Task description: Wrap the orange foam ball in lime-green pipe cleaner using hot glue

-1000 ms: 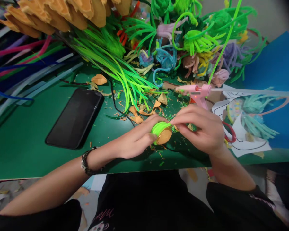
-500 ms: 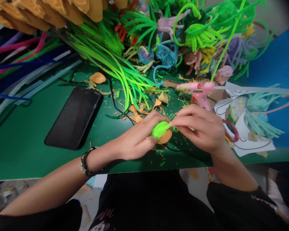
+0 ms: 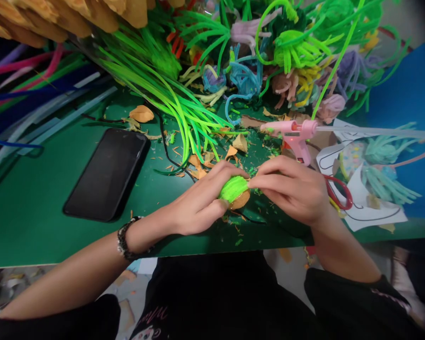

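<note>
Between the thumb and fingers of my left hand (image 3: 201, 203) is a brown egg-carton cup (image 3: 241, 200), its upper side covered by rows of bright green pipe cleaner (image 3: 234, 188). My right hand (image 3: 292, 189) is closed in a pinch at the right end of those rows, touching the cup's edge. Its fingertips hide exactly what they grip, though the green strand runs up to them. Just beyond my right hand lies a pink glue gun (image 3: 295, 137) with a long clear glue stick in its back.
A black phone (image 3: 106, 174) lies left of my hands. Loose green pipe cleaners (image 3: 177, 113) spread behind them, among cardboard scraps (image 3: 240, 142). Pipe-cleaner bundles (image 3: 248, 78) crowd the back. Red-handled scissors (image 3: 342, 191) and white paper cutouts (image 3: 375, 212) are at the right.
The cup has tilted slightly in my left hand, so more green rows and less brown cardboard show. My right hand stays pinched at its edge.
</note>
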A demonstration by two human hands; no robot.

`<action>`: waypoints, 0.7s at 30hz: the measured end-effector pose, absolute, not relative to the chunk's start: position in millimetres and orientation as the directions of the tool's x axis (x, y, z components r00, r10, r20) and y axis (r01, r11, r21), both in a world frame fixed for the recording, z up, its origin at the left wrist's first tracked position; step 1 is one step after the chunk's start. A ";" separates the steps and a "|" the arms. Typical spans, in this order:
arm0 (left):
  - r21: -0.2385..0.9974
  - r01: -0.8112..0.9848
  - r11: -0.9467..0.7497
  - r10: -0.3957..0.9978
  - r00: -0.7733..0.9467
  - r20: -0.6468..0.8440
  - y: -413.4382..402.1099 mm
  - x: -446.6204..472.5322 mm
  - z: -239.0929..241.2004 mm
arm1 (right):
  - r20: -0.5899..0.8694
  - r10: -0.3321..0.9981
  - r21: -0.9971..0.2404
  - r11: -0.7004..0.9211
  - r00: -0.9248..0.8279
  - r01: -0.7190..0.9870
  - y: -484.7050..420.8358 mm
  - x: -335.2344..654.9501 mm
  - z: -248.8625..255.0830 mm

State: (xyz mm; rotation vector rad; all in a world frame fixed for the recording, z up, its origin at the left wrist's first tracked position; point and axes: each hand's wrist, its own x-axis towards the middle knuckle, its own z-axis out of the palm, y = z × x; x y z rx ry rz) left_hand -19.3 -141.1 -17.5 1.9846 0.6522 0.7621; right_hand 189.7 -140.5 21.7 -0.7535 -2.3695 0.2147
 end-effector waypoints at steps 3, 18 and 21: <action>0.879 0.149 -0.454 0.698 0.672 0.247 -141.2 -19.1 -17.6 | 0.522 0.562 -0.308 0.826 -0.642 0.473 -140.1 189.9 20.8; 0.985 0.103 -0.140 0.678 0.735 0.020 -137.9 -22.2 -17.2 | 0.501 0.541 -0.325 0.841 -0.675 0.433 -139.2 189.3 18.6; 0.996 0.090 0.021 0.683 0.726 -0.080 -137.6 -21.0 -16.0 | 0.507 0.553 -0.361 0.833 -0.661 0.419 -139.7 188.1 19.1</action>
